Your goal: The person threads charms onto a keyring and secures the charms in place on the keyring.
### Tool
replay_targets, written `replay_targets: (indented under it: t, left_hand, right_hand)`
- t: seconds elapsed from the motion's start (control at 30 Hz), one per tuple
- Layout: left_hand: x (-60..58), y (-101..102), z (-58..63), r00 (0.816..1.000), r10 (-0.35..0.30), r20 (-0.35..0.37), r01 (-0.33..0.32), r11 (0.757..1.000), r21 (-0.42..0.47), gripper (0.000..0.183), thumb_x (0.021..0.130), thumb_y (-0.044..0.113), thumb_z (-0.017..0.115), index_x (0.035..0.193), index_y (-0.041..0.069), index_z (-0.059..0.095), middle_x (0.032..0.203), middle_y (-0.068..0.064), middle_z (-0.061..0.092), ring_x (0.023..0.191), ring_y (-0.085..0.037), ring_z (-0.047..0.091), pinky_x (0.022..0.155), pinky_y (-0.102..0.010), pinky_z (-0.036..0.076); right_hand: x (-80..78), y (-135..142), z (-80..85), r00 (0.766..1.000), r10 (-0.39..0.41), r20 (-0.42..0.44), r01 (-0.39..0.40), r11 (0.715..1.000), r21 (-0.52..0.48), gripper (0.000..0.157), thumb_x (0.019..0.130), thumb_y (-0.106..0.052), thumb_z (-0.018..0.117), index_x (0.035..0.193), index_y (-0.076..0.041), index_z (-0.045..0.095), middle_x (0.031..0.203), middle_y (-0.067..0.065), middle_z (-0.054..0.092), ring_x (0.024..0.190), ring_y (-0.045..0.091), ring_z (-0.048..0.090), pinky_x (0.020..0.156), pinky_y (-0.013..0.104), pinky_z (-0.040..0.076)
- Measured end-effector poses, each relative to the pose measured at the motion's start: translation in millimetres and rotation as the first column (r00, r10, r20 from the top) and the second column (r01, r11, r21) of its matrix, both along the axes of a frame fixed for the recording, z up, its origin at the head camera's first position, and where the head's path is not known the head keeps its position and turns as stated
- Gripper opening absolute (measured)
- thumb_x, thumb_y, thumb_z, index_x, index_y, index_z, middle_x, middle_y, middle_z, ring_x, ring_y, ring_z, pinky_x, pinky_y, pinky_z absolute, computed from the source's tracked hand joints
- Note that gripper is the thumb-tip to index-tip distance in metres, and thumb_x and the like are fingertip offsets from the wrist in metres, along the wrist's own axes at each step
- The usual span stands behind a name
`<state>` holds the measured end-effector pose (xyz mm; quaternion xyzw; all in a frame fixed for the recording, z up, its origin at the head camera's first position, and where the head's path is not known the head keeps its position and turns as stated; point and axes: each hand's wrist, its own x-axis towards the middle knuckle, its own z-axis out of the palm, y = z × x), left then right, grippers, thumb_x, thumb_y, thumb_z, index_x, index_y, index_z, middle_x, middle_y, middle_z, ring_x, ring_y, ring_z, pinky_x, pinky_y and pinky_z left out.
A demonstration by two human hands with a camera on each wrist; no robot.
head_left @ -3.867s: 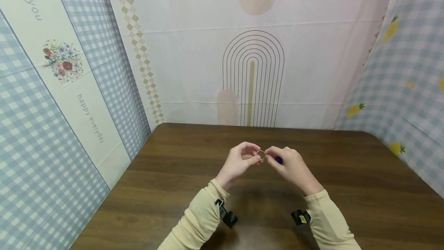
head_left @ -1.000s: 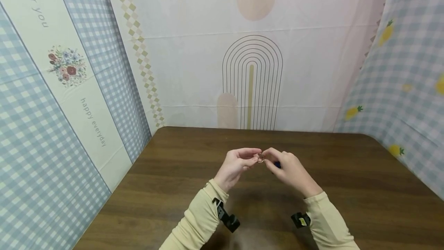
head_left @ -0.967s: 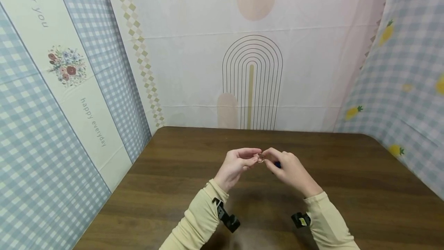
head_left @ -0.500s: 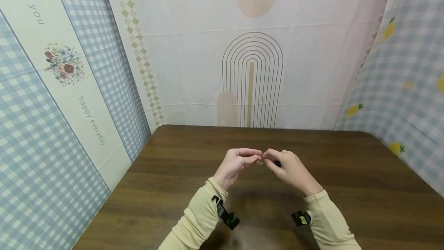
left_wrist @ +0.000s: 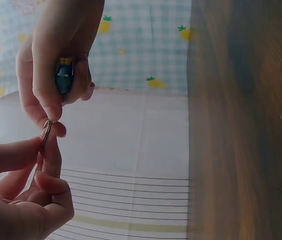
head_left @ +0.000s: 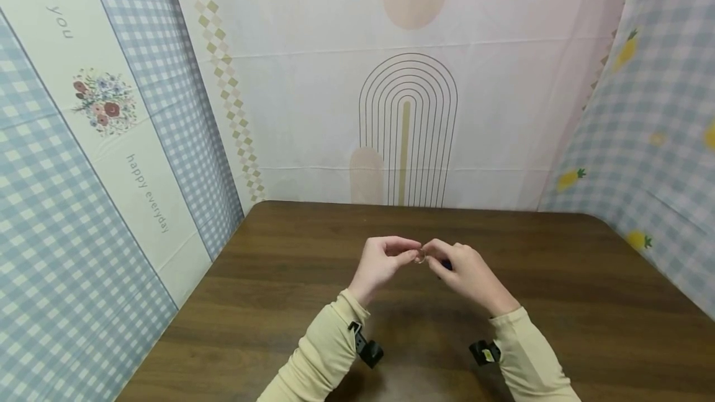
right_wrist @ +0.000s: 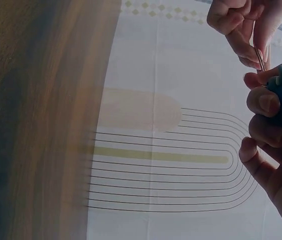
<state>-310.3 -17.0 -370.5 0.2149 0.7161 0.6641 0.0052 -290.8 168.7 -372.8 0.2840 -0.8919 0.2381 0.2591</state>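
Note:
In the head view my left hand and right hand meet fingertip to fingertip above the table. Between them is a thin metal split key ring. Left thumb and index finger pinch one side of it; the right fingertips are at its other end. Tucked in the curled fingers of my right hand is a small blue figure charm with yellow-orange parts, partly hidden by those fingers. In the left wrist view the charm hangs above the ring. Whether ring and charm are joined I cannot tell.
Below the hands stretches a brown wood-grain table. A white printed cloth hangs behind it, with checked cloths on the left and right. Each sleeve carries a black wrist camera, left and right.
Nearly four seconds ago the ring showed as a fuller circle between more separated fingertips. The hands have since drawn closer and the ring has turned. In the last second only small finger shifts show.

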Motion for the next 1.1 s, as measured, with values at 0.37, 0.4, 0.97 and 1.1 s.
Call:
replay_targets:
  t: [0.37,0.4,0.97,1.1]
  left_hand:
    - [1.5,-0.1,2.6,0.999,0.004,-0.038,-0.005,1.000,-0.027,0.020,0.084,0.002,0.072,0.104,-0.002,0.071,0.101,-0.022,0.072,0.086,-0.022,0.071,0.074,-0.022,0.055]
    - [1.8,0.3,2.7,0.999,0.022,-0.032,-0.023,1.000,-0.018,0.021,0.083,0.002,0.072,0.104,-0.002,0.071,0.101,-0.022,0.073,0.087,-0.022,0.071,0.074,-0.021,0.055]
    - [4.4,2.6,0.0,0.975,0.119,-0.190,-0.121,0.993,0.003,0.011,0.085,0.000,0.070,0.095,-0.001,0.068,0.093,-0.019,0.072,0.083,-0.019,0.069,0.071,-0.017,0.052]
    - [7.0,0.1,1.3,0.971,0.097,-0.218,-0.108,0.993,-0.039,0.009,0.085,-0.001,0.069,0.094,-0.001,0.068,0.091,-0.020,0.072,0.082,-0.020,0.069,0.070,-0.017,0.052]
  right_hand:
    - [1.8,0.7,-1.2,1.000,-0.017,-0.016,0.016,0.999,-0.042,0.010,0.088,-0.004,0.066,0.091,-0.014,0.068,0.067,-0.012,0.060,0.058,0.001,0.042,0.057,0.020,0.037]
    - [1.7,1.0,-1.3,1.000,-0.009,-0.017,0.008,0.999,-0.053,0.010,0.088,-0.004,0.066,0.091,-0.012,0.068,0.066,-0.011,0.060,0.057,0.000,0.042,0.056,0.020,0.038]
    - [1.8,0.1,-0.2,0.999,0.046,0.000,-0.046,0.999,-0.029,0.016,0.088,-0.004,0.066,0.097,-0.017,0.070,0.079,-0.011,0.069,0.063,-0.002,0.043,0.064,0.023,0.039]
    - [3.3,0.2,-1.7,0.999,0.052,0.001,-0.052,0.998,-0.030,0.016,0.088,-0.005,0.066,0.096,-0.018,0.072,0.078,-0.013,0.069,0.064,-0.002,0.043,0.064,0.023,0.039]
